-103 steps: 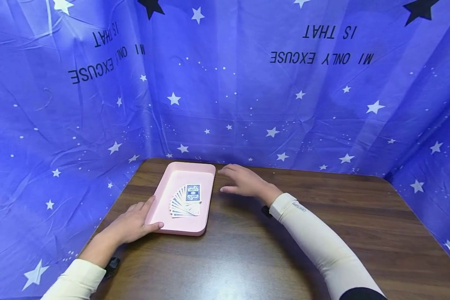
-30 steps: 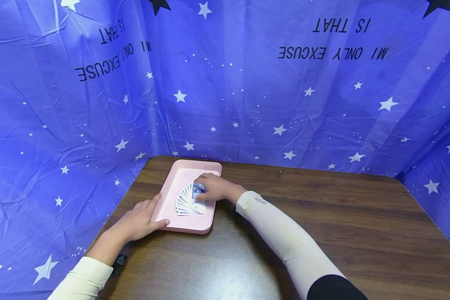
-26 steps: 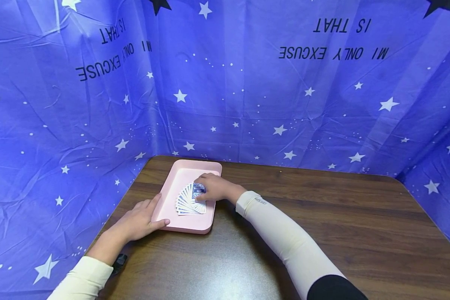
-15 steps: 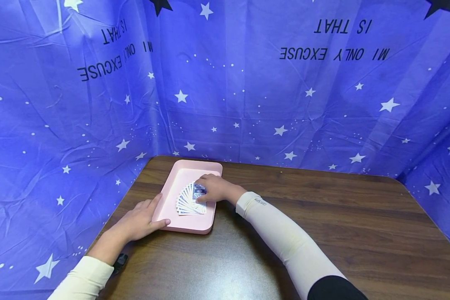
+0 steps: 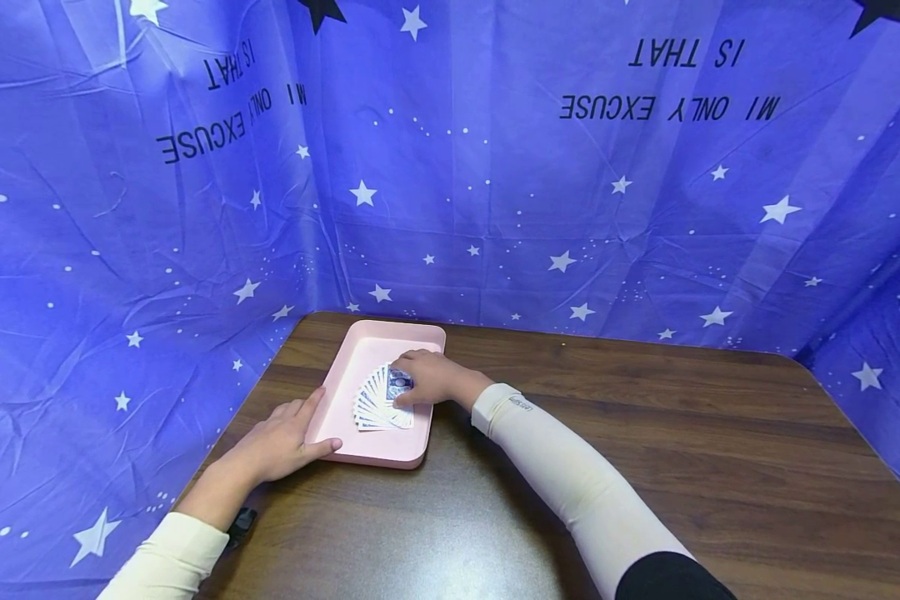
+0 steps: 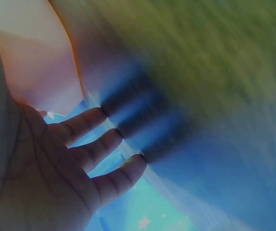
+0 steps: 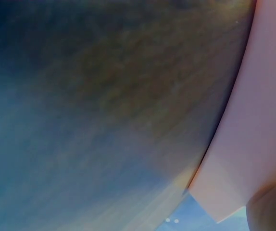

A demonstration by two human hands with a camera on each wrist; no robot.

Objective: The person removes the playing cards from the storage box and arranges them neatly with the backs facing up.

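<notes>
While the L hand (image 5: pixel 279 442) lay open, fingers fairly straight, along the L side of the pink tray (image 5: pixel 371 348) w/ its thumb on the near rim, the R hand (image 5: pixel 433 377) arched over the playing cards (image 5: pixel 373 410), thumb & fingertips apart around the blue-backed top one (couldn't tell if gripped). Cards sat fanned inside the tray, on the wooden table (image 5: pixel 682 450).

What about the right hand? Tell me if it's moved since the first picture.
Yes: the right hand has moved left, toward the left edge of the table, over to the cards.
</notes>
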